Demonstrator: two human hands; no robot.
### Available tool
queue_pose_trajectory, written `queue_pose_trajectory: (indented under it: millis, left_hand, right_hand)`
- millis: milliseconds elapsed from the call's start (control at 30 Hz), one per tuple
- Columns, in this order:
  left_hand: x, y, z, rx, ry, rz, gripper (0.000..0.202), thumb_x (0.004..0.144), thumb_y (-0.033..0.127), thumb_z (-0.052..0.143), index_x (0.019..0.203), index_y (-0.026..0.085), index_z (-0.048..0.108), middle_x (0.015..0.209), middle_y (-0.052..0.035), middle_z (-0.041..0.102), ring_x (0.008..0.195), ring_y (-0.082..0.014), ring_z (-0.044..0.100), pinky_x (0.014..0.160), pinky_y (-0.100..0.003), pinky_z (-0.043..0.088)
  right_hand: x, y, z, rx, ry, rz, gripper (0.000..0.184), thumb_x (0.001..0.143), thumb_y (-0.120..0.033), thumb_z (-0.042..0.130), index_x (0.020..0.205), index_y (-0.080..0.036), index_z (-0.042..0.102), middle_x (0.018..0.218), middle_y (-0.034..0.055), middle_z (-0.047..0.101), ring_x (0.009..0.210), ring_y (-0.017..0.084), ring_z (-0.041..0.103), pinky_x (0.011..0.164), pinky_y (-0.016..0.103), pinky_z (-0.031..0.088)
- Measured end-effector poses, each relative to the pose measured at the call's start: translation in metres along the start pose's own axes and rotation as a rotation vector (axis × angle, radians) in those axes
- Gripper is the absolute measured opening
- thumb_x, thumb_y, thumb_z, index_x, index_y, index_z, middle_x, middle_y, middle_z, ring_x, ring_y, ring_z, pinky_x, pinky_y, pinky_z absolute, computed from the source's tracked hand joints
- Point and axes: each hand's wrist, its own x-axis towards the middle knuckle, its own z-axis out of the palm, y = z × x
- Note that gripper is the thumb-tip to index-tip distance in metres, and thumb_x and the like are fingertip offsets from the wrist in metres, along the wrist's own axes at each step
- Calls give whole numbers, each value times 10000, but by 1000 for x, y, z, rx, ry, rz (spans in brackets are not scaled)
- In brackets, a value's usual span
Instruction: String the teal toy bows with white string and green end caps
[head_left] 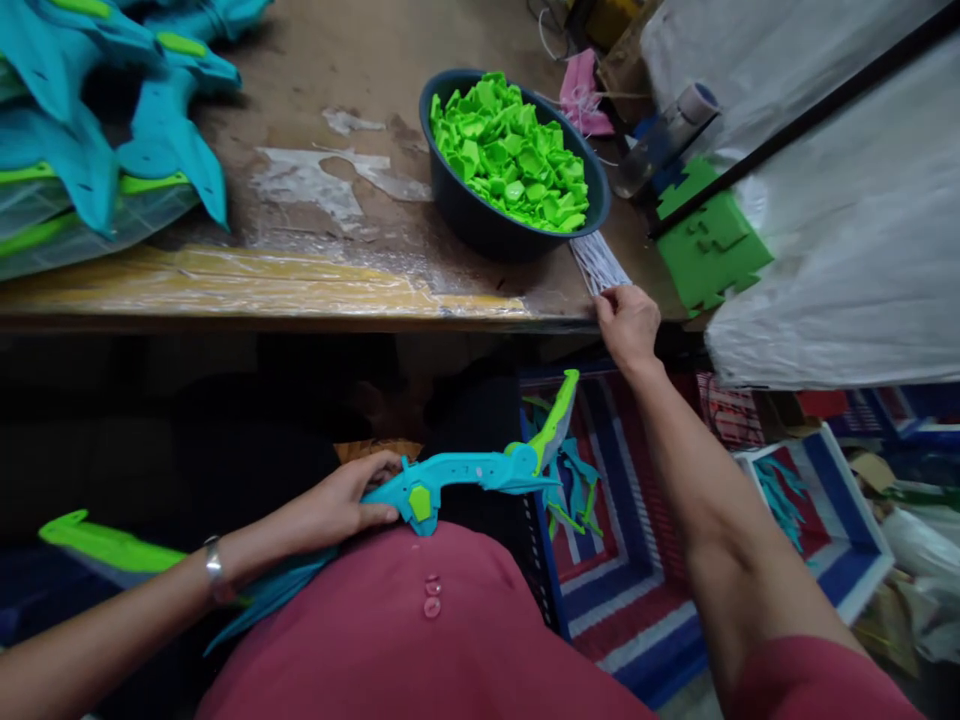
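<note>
My left hand (346, 505) is closed round a teal and lime-green foam toy (480, 470), a long-beaked flying creature, held over my lap against my red shirt. Its beak points up to the right. My right hand (627, 322) reaches to the table's front edge, its fingers pinched on a thin stack of white strips (598, 262) lying beside a dark bowl (465, 215). The bowl is heaped with small lime-green foam pieces (510, 150).
Finished teal foam creatures (112, 120) are piled at the table's left. A green foam sheet (709, 245) and a bottle (664, 140) lie by white plastic bags at the right. A striped woven bag (622, 580) below holds more teal pieces.
</note>
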Motion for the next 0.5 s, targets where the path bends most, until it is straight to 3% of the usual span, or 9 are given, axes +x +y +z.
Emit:
queue_pose_trajectory:
  millis: [167,267,333,433,500]
  left_hand:
    - [-5,5,0,-41,-17,-13,440,864,384,645,1240,205,501,1193,-97,679,1100,-274,652,942,-413,527]
    - [-6,7,1,1,16,19,632,876,457,668,1407,216,422,1348,-130,622,1231,-296,605,1044,-446,484]
    - [-7,8,1,56,31,48,826,872,519,683,1539,230,290,1448,-149,558,1326,-311,544,1126,-476,418]
    - [-8,11,-1,81,-6,82,943,882,581,664,1620,266,170,1584,-149,432,1430,-322,451,1175,-483,369]
    - [-8,13,-5,82,-65,100,858,902,611,627,1609,286,266,1637,-119,373,1472,-320,402,1199,-469,342]
  right_hand:
    - [10,-4,11,-126,-77,61,252,920,-237,509,1001,-111,711,1053,217,700,962,318,619,863,432,449]
    - [13,-6,13,-181,-100,85,252,914,-216,490,1012,-108,695,1085,226,675,994,324,607,859,429,446]
    - [12,-7,12,-193,-99,84,254,914,-195,469,1025,-99,676,1122,242,644,1051,334,587,880,437,443]
    - [5,-14,3,-143,-8,47,255,912,-162,425,1044,-97,633,1187,266,588,1146,356,533,939,477,422]
    - [-11,-27,-8,-26,112,-22,241,926,-164,389,1025,-121,604,1204,266,565,1177,367,502,974,517,401]
